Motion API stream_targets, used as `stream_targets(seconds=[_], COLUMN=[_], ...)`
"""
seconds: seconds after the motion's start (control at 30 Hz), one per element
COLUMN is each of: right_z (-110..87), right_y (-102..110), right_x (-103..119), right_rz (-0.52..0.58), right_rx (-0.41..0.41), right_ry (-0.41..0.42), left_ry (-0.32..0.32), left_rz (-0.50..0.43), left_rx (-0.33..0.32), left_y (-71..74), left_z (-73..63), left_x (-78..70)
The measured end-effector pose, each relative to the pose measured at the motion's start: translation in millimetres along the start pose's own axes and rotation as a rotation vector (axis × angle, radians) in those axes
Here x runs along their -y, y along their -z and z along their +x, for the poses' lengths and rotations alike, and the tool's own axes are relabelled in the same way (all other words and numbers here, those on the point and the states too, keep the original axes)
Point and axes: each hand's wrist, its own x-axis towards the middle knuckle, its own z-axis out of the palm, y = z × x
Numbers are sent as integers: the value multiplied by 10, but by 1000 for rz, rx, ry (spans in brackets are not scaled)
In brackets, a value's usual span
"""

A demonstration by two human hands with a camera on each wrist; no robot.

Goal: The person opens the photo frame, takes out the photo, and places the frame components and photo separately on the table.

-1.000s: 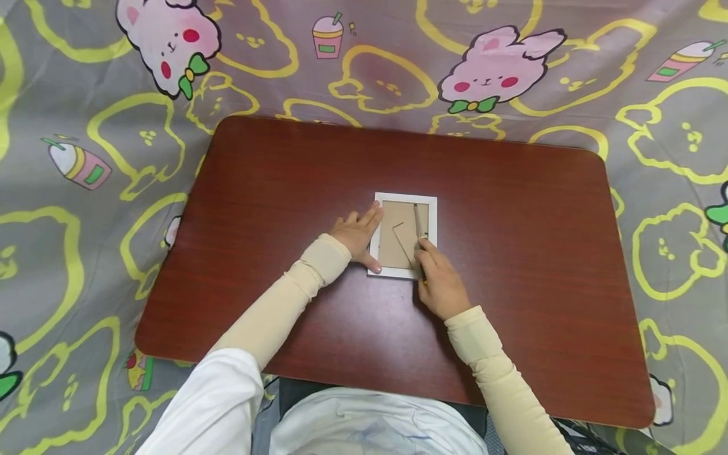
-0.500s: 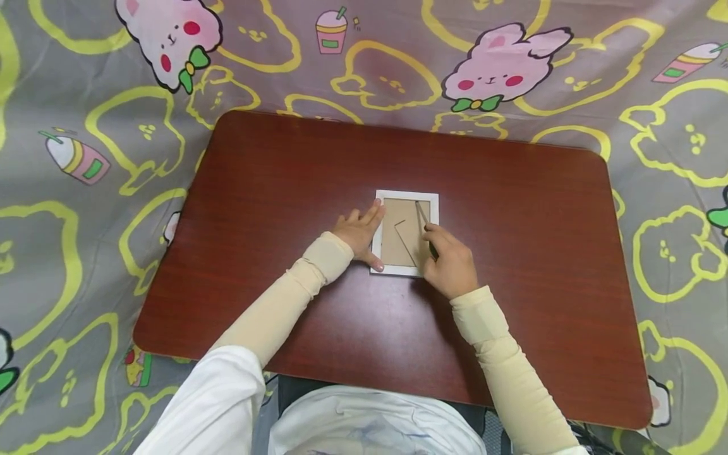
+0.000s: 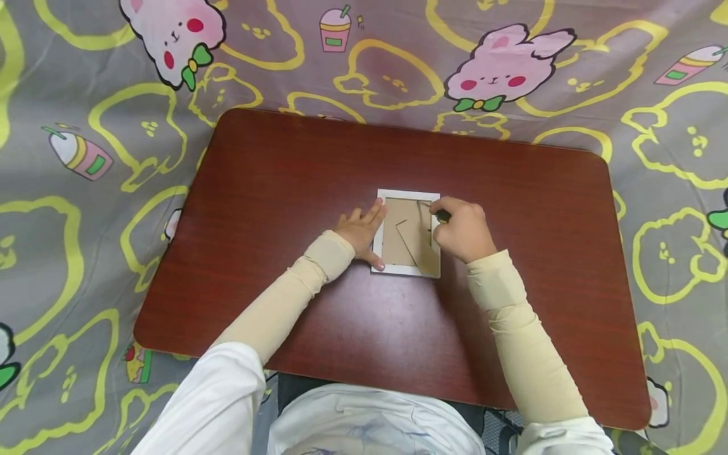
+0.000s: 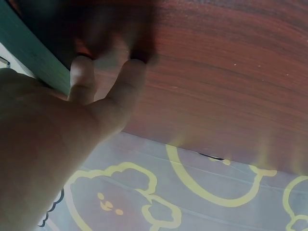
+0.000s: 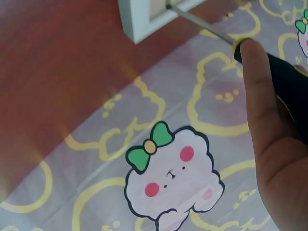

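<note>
A white picture frame [image 3: 398, 270] lies back up on the table, its brown backing board [image 3: 395, 249] showing with a thin bent dark line across it. My left hand [image 3: 358, 234] rests on the frame's left edge, thumb and fingers spread straight. My right hand [image 3: 466, 230] grips a screwdriver [image 5: 207, 26] by its black and yellow handle. The metal shaft slants down to the board beside the frame's inner edge, near the top right corner in the head view. In the left wrist view, the fingertips are in shadow.
The reddish-brown table [image 3: 296, 164] extends around the frame on all sides. A grey cloth [image 3: 387, 69] with yellow outlines and pink rabbits hangs behind it and at both sides.
My right hand has moved up along the frame's right side and tipped the screwdriver lower, its handle swinging outward to the right. The left hand stays on the frame.
</note>
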Motion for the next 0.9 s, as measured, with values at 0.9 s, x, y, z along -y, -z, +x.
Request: stream_targets(seconds=[0.9], right_z=[82], right_y=[207], right_x=[-111], right_rz=[87], right_rx=[149], right_ry=[32], left_ry=[0], left_rz=[-7], left_rx=[8], left_y=[-59], left_z=[71], left_x=[57])
